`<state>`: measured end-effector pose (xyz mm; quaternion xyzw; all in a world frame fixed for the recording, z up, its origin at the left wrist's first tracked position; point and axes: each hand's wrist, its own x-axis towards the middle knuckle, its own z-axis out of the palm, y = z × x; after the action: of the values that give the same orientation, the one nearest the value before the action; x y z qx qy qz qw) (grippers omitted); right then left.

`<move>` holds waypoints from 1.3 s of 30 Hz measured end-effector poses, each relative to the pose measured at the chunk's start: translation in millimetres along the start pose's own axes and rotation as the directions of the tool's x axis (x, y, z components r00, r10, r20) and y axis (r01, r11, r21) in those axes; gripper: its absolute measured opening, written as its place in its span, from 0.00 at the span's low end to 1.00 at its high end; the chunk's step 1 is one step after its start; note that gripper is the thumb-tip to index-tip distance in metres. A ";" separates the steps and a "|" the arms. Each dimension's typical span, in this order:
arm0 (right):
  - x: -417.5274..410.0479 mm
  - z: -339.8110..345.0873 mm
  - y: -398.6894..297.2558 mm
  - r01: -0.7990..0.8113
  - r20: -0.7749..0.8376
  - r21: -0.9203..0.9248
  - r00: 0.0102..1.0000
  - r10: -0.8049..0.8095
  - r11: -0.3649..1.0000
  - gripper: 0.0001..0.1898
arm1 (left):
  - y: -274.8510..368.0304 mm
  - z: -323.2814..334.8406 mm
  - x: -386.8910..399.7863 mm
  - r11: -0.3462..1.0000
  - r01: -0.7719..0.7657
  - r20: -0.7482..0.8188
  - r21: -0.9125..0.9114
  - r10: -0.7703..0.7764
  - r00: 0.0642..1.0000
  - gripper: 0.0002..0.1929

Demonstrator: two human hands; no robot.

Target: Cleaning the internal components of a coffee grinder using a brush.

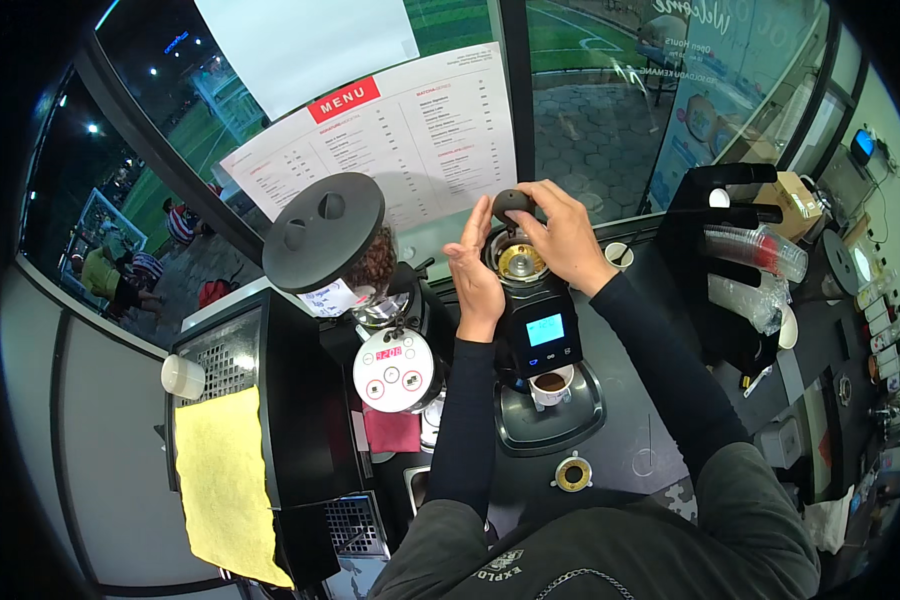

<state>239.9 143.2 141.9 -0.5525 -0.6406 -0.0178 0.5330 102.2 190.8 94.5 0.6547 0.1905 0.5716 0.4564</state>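
Observation:
With its thumb and fingers, my right hand [565, 232] grips a round dark knob or bulb [513, 205] above the far end of a black coffee grinder [544, 300]. The grinder's top is uncovered and shows a brass-coloured burr [521, 261] inside a metal ring. My left hand [480, 272] is upright at the ring's left side, fingers extended, its fingertips close to the knob; whether they touch is unclear. Below the lit display, a white cup [552, 384] with dark coffee grounds stands over a black tray [589, 431]. A loose brass-coloured ring burr [572, 474] lies on the counter nearer my body.
Left of my arms stand a second grinder with a bean hopper [324, 232], a grinder with a white round top [394, 370] and a black machine under a yellow cloth [229, 480]. A paper cup [618, 256] and stacked plastic cups [757, 251] are at right. Window glass rises beyond.

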 end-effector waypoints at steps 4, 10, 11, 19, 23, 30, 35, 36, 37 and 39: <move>2.2 -3.0 1.9 0.031 0.055 -0.055 0.998 -0.028 0.998 0.12 | 2.9 1.8 -0.6 1.000 0.010 -0.010 0.000 -0.010 1.000 0.55; 4.0 -5.5 -1.4 -0.022 0.035 -0.014 0.999 0.022 1.000 0.13 | 0.4 1.6 -0.6 1.000 0.003 -0.014 -0.020 -0.003 1.000 0.55; 5.2 -9.1 -1.2 -0.023 0.041 -0.018 0.999 0.024 1.000 0.13 | -0.3 0.6 0.2 1.000 -0.005 -0.005 -0.014 0.005 1.000 0.55; 5.7 -34.3 5.8 -0.007 0.263 -0.029 0.965 0.015 1.000 0.15 | -1.4 1.0 2.1 1.000 0.000 0.005 -0.002 0.000 1.000 0.55; 2.9 -38.3 10.5 0.132 0.303 -0.123 0.949 -0.090 0.984 0.15 | -1.1 0.2 1.8 0.999 -0.034 -0.006 -0.014 0.034 0.999 0.55; -8.1 -43.1 2.2 -0.079 0.291 -0.052 0.952 0.091 0.996 0.14 | 0.3 -1.0 -0.4 0.999 -0.019 -0.009 -0.027 0.019 1.000 0.55; -13.5 -45.3 0.2 -0.224 0.308 0.030 0.929 0.204 0.974 0.16 | -0.4 -3.1 -0.5 1.000 -0.019 -0.005 -0.016 0.019 1.000 0.54; -13.8 -45.1 4.3 -0.224 0.300 0.024 0.931 0.207 0.974 0.16 | 1.6 -2.9 -0.1 1.000 -0.015 -0.004 -0.013 0.015 1.000 0.54; -14.2 -44.7 9.8 -0.249 0.286 0.071 0.933 0.220 0.966 0.17 | 2.7 -2.1 0.0 1.000 -0.018 0.005 -0.019 0.018 1.000 0.54; -12.0 -45.8 12.4 -0.274 0.264 0.119 0.935 0.236 0.954 0.17 | 3.2 -0.9 -0.4 1.000 -0.003 0.005 0.001 0.003 1.000 0.55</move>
<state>277.2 111.8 146.2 -0.5862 -0.6241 0.1700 0.4879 100.4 189.2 96.8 0.6565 0.1888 0.5706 0.4559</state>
